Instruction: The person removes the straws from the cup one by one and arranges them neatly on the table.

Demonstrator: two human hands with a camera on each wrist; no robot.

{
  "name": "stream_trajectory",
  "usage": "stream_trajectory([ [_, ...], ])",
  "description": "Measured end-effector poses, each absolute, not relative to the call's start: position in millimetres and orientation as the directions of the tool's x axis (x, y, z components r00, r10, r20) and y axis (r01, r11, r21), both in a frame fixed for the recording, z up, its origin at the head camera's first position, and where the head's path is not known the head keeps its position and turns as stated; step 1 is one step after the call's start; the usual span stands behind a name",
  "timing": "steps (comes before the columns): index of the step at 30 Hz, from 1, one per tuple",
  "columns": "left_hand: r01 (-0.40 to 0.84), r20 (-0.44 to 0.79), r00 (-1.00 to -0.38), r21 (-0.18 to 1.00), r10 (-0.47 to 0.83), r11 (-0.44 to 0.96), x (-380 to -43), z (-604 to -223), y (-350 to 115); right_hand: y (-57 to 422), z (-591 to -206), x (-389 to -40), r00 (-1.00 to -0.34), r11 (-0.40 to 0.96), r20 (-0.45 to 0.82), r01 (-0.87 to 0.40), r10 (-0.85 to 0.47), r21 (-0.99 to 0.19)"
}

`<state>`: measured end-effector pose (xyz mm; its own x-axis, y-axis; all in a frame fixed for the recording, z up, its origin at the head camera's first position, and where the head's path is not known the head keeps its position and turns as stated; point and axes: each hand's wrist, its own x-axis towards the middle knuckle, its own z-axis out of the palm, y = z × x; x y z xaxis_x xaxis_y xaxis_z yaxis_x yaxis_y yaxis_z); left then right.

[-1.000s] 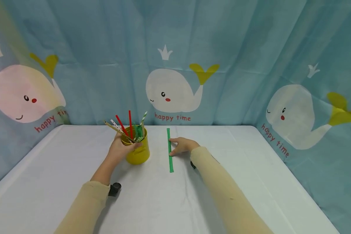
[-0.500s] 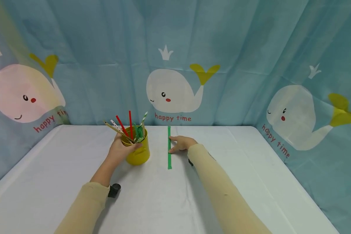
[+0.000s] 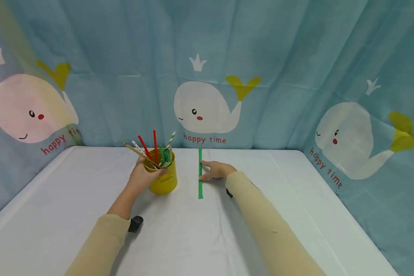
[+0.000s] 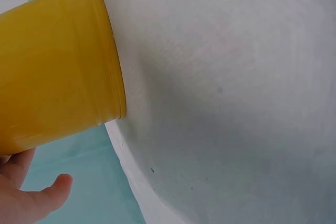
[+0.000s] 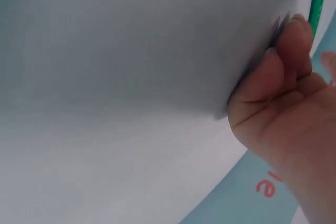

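Observation:
My left hand (image 3: 140, 179) grips the side of a yellow bucket (image 3: 165, 183) on the white table, thumb across its near face. Two red sticks (image 3: 155, 143), a pencil (image 3: 133, 149), a dotted white straw, a green-striped straw (image 3: 171, 138) and some green pieces stand in it. To the right, a narrow green ruler (image 3: 200, 189) lies lengthwise on the tabletop. The thumb and index finger of my right hand (image 3: 218, 170) touch its right side, spread apart along it. In the right wrist view, the other fingers (image 5: 262, 80) are bent against the cloth.
A pale blue curtain (image 3: 279, 57) printed with whales hangs behind and beside the white table (image 3: 179, 237). Black wrist cameras sit under both forearms, the left one (image 3: 135, 224) showing more fully.
The ruler has slid slightly toward the back of the table and turned from a slight slant to nearly straight, with my right hand at its side. My left hand and the bucket stay put.

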<state>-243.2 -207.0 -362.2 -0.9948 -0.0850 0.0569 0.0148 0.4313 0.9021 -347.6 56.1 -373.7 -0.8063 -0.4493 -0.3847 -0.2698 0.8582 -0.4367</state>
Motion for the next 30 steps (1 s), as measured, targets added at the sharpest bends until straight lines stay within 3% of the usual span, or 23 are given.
stream_trajectory([
  [9,0.000,0.044,-0.995,0.901,-0.092,0.433,-241.4,-361.2,-206.9,65.6,-354.1,-330.9,-0.754,0.735,-0.374,-0.206,-0.540,-0.646],
  [16,-0.007,0.041,-0.994,0.895,-0.099,0.445,-242.9,-361.0,-205.6,54.4,-324.8,-314.9,-0.752,0.446,-0.061,-0.322,-0.657,-0.835],
  [21,0.036,0.086,-0.992,0.886,-0.089,0.462,-241.6,-361.6,-205.8,29.3,-314.4,-297.5,-0.704,0.297,0.118,-0.437,-0.700,-0.849],
  [30,0.093,0.132,-0.990,0.884,-0.053,0.458,-241.9,-363.3,-207.9,-8.6,-319.1,-282.9,-0.689,0.254,0.260,-0.550,-0.677,-0.795],
])
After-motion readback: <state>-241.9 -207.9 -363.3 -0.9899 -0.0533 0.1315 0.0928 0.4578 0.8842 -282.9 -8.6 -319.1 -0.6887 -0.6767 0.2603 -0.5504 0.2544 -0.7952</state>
